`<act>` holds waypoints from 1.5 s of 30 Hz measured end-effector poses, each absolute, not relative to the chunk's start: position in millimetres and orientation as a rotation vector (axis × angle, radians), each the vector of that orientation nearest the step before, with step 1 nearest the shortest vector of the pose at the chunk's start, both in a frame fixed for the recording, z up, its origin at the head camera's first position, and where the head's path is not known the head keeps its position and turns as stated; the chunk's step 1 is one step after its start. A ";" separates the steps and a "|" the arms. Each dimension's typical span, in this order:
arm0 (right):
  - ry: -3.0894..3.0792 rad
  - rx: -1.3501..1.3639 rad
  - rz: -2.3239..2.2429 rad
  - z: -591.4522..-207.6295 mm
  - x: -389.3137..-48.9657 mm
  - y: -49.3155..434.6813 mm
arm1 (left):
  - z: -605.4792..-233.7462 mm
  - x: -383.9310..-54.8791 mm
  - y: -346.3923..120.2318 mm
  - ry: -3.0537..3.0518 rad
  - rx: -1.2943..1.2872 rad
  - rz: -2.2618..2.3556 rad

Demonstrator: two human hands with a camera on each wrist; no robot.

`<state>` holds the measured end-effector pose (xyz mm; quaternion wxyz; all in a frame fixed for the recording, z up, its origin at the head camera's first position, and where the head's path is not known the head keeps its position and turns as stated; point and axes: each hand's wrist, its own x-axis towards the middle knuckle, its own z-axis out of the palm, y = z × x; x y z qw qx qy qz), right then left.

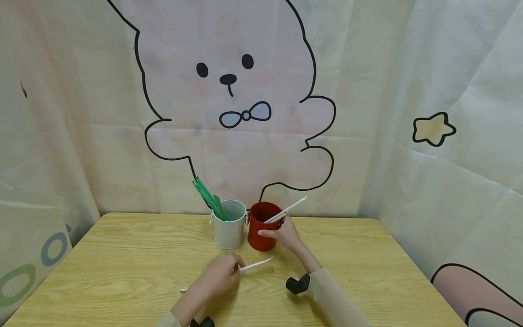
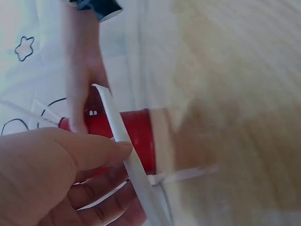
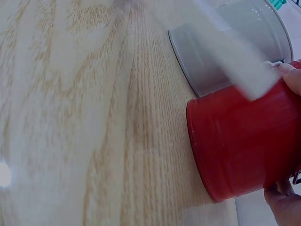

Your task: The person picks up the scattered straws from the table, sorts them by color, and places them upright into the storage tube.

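Observation:
My left hand [image 1: 222,272] is low over the table, pinching a long white wrapped straw [image 1: 255,265] between thumb and fingers. In the left wrist view this straw [image 2: 117,125] runs slantwise across the red bucket behind it. My right hand [image 1: 286,234] grips the red metal bucket [image 1: 261,238] at its right side, thumb across the front. The bucket stands upright, with white straws [image 1: 292,206] leaning out over its right rim. Seen from the right wrist, a blurred white straw [image 3: 235,61] passes in front of the red bucket [image 3: 244,141], and fingertips show at both its sides.
A white metal bucket [image 1: 229,234] stands close to the left of the red one, holding green strips [image 1: 210,200] that lean left. Both are near the back edge of the wooden table [image 1: 122,254]. A cloth with a cartoon animal [image 1: 245,150] hangs behind.

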<state>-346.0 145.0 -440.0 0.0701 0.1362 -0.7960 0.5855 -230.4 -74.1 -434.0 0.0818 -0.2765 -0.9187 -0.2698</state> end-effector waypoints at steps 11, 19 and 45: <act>-2.417 0.456 1.733 -431.2 -340.4 145.0 | -410.4 -235.2 -72.7 -2.673 -0.710 -0.937; -2.398 0.468 1.727 -442.0 -350.1 147.1 | -400.0 -237.5 -69.3 -2.575 -0.659 -0.986; -2.446 0.488 1.774 -410.2 -322.8 143.7 | -356.3 -253.7 -44.7 -2.275 -0.543 -1.208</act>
